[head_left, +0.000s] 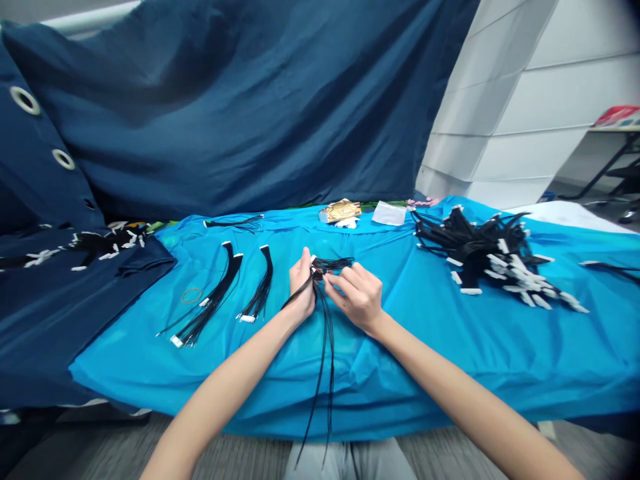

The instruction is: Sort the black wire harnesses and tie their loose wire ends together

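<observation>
A bundle of thin black wires with a white connector, a wire harness [327, 333], is held above the middle of the blue cloth. My left hand [301, 290] is closed around it near the connector, thumb pointing up. The fingertips of my right hand [356, 293] pinch at the wires just beside the connector; which strand they grip is too small to make out. Several loose wires hang down toward my lap. Left of my hands lie a small wire harness [263, 287] and a larger group of harnesses [213, 300], with white connectors at their ends.
A big pile of black harnesses [480, 250] lies to the right. Farther back sit a gold packet [341, 211] and a white paper piece [389, 214]. A rubber band [191, 295] and more harnesses [107, 241] are on the left. A dark curtain [260, 100] hangs behind.
</observation>
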Demonstrator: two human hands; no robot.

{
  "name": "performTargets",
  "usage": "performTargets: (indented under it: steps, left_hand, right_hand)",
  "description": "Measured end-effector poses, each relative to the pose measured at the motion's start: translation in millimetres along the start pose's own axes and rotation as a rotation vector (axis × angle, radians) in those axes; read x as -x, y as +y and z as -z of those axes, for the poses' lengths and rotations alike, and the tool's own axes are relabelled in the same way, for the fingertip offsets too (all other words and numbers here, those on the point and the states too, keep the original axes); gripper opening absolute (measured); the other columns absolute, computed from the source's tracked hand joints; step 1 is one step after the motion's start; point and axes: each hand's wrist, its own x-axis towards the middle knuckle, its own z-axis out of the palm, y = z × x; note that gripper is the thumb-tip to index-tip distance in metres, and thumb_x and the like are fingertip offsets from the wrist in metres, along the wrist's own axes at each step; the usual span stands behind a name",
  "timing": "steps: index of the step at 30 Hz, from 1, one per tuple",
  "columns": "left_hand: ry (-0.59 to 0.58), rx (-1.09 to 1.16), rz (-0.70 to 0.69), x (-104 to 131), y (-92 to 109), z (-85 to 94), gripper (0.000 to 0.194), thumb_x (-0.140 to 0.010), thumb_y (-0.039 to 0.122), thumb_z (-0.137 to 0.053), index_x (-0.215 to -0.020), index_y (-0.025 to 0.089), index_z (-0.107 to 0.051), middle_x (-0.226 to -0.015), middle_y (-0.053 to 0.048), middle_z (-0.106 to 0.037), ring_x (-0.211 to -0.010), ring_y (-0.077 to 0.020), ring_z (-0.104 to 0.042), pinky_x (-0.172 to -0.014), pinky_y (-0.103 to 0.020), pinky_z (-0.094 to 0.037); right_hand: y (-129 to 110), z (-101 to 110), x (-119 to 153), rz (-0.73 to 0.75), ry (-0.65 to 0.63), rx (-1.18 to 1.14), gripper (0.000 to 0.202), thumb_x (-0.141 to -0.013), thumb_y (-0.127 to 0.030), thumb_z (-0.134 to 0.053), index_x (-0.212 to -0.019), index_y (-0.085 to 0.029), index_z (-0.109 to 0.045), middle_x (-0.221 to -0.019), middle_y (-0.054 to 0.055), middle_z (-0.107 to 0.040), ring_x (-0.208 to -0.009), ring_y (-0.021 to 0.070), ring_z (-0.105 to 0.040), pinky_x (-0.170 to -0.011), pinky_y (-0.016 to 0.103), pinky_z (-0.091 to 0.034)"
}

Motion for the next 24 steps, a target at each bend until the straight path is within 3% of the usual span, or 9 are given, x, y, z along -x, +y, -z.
performTargets:
  steps: [19, 24]
  left_hand:
    - [-0.038, -0.050, 0.015, 2.0, 0.5, 0.1, 0.037, -0.077, 0.042, -0.056, -0.054, 0.017, -0.042, -0.050, 0.002, -0.041, -0.045, -0.0078, -0.035, -0.046, -0.022, -0.030]
    - [-0.099, -0.062, 0.004, 0.5, -3.5, 2.4, 0.037, -0.078, 0.039, -0.056, -0.053, 0.017, -0.041, -0.050, 0.003, -0.036, -0.045, -0.0074, -0.031, -0.044, -0.022, -0.027]
  right_hand:
    - [0.5, 1.8, -1.0, 0.043, -0.018, 0.026, 0.006, -0.079, -0.019, -0.059, -0.080, -0.017, -0.064, -0.057, 0.001, -0.049, -0.061, 0.0119, -0.036, -0.056, 0.026, -0.027]
    - [0.6, 2.7, -1.7, 0.044, -0.032, 0.030, 0.008, -0.080, -0.019, -0.057, -0.079, -0.016, -0.065, -0.057, 0.001, -0.051, -0.061, 0.0115, -0.036, -0.056, 0.026, -0.028]
